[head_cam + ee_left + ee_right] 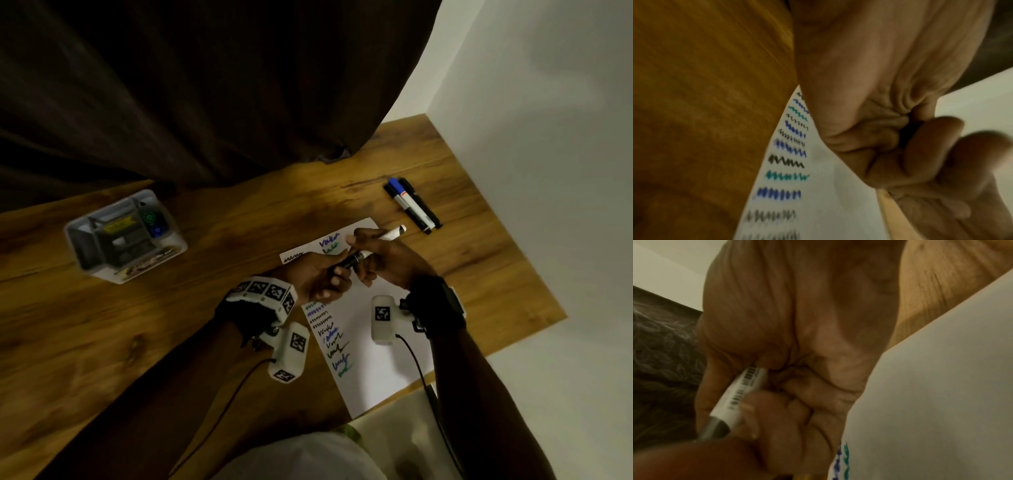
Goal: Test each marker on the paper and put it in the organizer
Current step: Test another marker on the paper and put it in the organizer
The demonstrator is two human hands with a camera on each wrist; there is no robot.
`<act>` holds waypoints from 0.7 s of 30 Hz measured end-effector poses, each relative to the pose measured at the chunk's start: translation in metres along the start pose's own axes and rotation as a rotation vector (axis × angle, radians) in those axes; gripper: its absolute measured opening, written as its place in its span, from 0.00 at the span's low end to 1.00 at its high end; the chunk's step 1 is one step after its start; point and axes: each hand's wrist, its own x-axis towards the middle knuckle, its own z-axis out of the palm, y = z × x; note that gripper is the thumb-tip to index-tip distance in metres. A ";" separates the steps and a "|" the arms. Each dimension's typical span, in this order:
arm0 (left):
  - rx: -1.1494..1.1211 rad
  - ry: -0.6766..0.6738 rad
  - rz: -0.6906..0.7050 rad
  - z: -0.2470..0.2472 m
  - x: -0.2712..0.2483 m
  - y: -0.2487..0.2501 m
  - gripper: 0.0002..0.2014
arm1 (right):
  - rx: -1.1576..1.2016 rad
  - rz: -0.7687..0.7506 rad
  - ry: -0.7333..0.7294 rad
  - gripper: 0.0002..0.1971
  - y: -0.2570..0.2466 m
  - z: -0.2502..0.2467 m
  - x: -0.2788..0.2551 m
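Wood-grain bench [212,240] is carrying everything, with a dark curtain [171,85] hanging over its far edge and a white wall [548,102] running along its right edge. Above the middle of the bench, over the paper [370,363], both hands are meeting on a marker [376,245]. The right hand [387,260] is curling its fingers [797,415] round the white barrel, whose barcode is showing in the right wrist view. The left hand [322,274] is wrapping its fingers [875,146] round the marker's dark end; whether that end is a cap coming off or going on cannot be told. The paper is lying flat beneath the hands, reaching toward the near edge, and is showing rows of black, blue and green squiggles [787,162] down its left side. Two more markers [412,205], one blue-capped and one black, are lying side by side and touching, near the far right corner. The organizer [125,236], a clear box, is sitting well apart toward the left, with green and blue marker ends standing in one of its compartments.
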 end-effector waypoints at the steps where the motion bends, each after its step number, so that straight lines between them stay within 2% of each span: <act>1: 0.112 0.051 0.005 -0.001 0.000 0.000 0.16 | -0.005 0.002 0.000 0.18 0.002 -0.002 0.001; 4: 0.671 0.321 0.150 0.002 0.004 -0.003 0.23 | -0.011 0.023 0.032 0.16 0.006 -0.004 0.002; 6: 1.033 0.503 0.308 -0.001 0.007 -0.010 0.23 | 0.000 0.045 0.092 0.15 0.008 -0.003 0.005; 8: 1.391 0.685 0.384 -0.006 0.007 -0.015 0.21 | 0.025 0.055 0.166 0.14 0.011 0.000 0.008; 10: 1.575 0.779 0.474 -0.013 0.009 -0.015 0.20 | 0.052 0.067 0.207 0.14 0.011 0.002 0.011; 11: 1.580 0.779 0.502 -0.011 0.007 -0.013 0.20 | 0.055 0.072 0.212 0.14 0.010 0.003 0.011; 12: 1.483 0.728 0.507 -0.010 0.006 -0.011 0.19 | 0.051 0.074 0.208 0.15 0.009 0.004 0.010; 13: 1.257 0.631 0.453 -0.007 0.004 -0.008 0.20 | 0.036 0.076 0.199 0.15 0.007 0.005 0.009; 15: 0.640 0.352 0.228 -0.005 0.000 -0.002 0.21 | 0.040 0.061 0.161 0.15 0.004 0.006 0.007; 16: 0.409 0.245 0.137 -0.006 -0.004 0.001 0.21 | 0.047 0.043 0.129 0.15 0.003 0.008 0.007; 18: 0.180 0.091 0.039 -0.009 -0.009 0.004 0.21 | 0.037 0.021 0.079 0.14 0.003 0.011 0.011; 20: 0.102 -0.004 -0.016 -0.015 -0.011 0.004 0.21 | 0.034 0.033 0.042 0.12 0.005 0.015 0.014; 21: 0.114 -0.009 -0.023 -0.019 -0.015 0.004 0.21 | 0.067 0.031 0.075 0.10 0.005 0.014 0.014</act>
